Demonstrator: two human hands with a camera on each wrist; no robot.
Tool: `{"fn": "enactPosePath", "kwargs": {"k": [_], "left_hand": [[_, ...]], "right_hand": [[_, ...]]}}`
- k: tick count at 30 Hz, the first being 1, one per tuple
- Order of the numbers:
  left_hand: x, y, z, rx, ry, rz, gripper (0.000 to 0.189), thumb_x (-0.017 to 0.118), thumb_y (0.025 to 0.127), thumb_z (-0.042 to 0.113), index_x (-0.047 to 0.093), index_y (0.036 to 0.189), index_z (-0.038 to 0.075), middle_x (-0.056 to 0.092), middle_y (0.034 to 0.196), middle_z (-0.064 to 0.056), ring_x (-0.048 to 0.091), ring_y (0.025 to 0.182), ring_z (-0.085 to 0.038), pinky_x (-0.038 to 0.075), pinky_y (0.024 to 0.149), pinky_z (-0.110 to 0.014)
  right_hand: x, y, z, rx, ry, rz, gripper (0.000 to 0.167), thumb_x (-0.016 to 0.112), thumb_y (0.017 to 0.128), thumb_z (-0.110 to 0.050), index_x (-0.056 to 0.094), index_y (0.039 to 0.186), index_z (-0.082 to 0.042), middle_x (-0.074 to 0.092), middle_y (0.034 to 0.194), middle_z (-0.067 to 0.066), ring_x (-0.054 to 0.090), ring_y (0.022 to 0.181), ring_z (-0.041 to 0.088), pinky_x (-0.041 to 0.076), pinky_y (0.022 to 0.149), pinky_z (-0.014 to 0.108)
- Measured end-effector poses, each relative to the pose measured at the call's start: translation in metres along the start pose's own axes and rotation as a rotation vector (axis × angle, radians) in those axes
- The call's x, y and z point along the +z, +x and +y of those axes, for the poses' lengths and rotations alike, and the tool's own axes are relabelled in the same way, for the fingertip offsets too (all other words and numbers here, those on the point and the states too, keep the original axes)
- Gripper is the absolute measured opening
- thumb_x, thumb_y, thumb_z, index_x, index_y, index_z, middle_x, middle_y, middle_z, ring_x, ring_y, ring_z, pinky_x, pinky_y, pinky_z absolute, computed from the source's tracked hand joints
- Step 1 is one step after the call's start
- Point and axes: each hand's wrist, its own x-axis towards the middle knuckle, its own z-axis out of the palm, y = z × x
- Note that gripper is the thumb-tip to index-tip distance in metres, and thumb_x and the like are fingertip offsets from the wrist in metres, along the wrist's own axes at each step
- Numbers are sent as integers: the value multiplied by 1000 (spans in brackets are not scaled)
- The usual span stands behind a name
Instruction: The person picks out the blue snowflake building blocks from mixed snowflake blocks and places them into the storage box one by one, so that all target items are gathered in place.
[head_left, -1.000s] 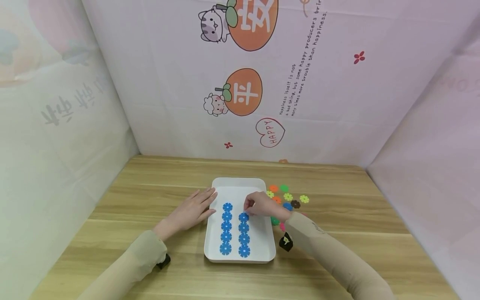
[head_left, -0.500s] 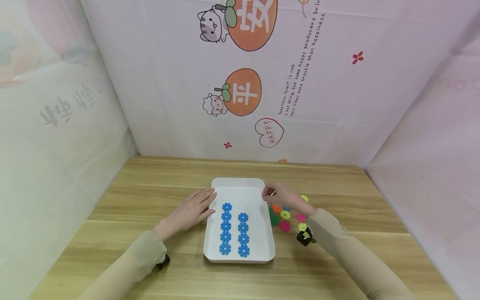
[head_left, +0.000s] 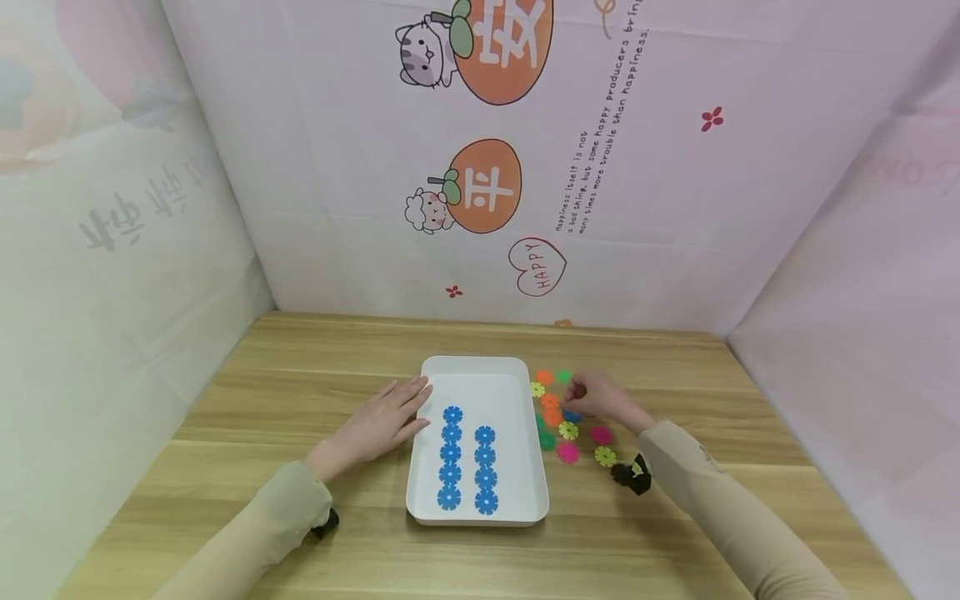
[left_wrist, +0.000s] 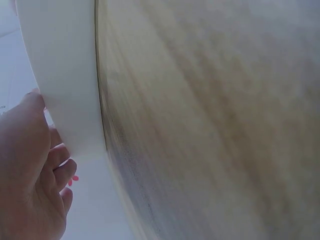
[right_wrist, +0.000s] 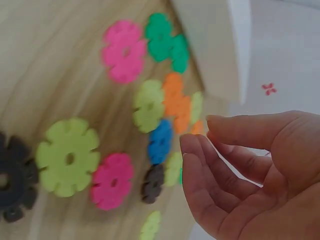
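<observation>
In the head view my left hand (head_left: 381,423) rests with extended fingers on the left rim of a white tray (head_left: 514,500). The left wrist view shows that hand (left_wrist: 35,175) against the tray's wall (left_wrist: 65,75). Blue snowflake discs lie inside in two columns, a longer left column (head_left: 450,453) and a shorter right column (head_left: 486,478). Right of the tray, my right hand (head_left: 606,398) hovers over loose discs. Its thumb and fingers (right_wrist: 240,131) are loosely bent, tips apart, holding nothing. Nearest below it is a blue snowflake disc (head_left: 572,416).
Loose discs lie beside the tray: orange (head_left: 550,402), pink (head_left: 567,452), yellow (head_left: 604,456), green (head_left: 547,440) and a dark brown one (right_wrist: 152,183). A black object (head_left: 639,475) is at the right wrist. White printed cloth (head_left: 637,275) walls in the wooden table (head_left: 330,350).
My right hand has left the top of the right blue column and moved right, across the tray's rim, to above the loose discs. The left hand stays on the rim.
</observation>
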Motion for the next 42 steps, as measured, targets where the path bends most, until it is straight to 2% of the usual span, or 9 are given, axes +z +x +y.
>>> {"fn": "enactPosePath", "kwargs": {"k": [5,15,23,34,42], "left_hand": [[1,0,-1,-3,5,-8,61,45,105,40,35,153,4,33,161,-16,34,149,-33,29,121,-56],[2,0,-2,-4,-1,-14,61,44,105,41,34,154,5,32,162,-15,32,150,-32,27,122,-55],[1,-1,-1,-6,-9,-16,61,45,105,39,35,154,4,32,161,-16,33,149,-34,27,122,-56],[1,0,0,-1,-4,4,61,46,105,39,35,153,4,34,161,-16,35,149,-34,29,121,-56],[2,0,-1,-12,-5,-8,61,45,105,40,35,154,4,32,161,-16,34,149,-33,27,123,-55]], "right_hand": [[5,0,8,43,-33,-7,11,71,82,-1,66,90,4,69,88,14,61,80,20,55,71,30],[12,1,10,110,-31,3,19,76,80,-2,64,92,6,68,90,16,59,78,20,52,65,27],[12,2,12,150,-53,-10,18,78,80,-6,66,89,3,67,87,12,57,74,17,51,62,25],[9,2,10,150,-64,-36,18,76,82,-5,66,94,5,68,92,15,60,79,20,54,67,28],[11,1,8,148,-81,-36,21,79,80,-9,63,87,3,65,83,10,55,73,16,48,62,24]]}}
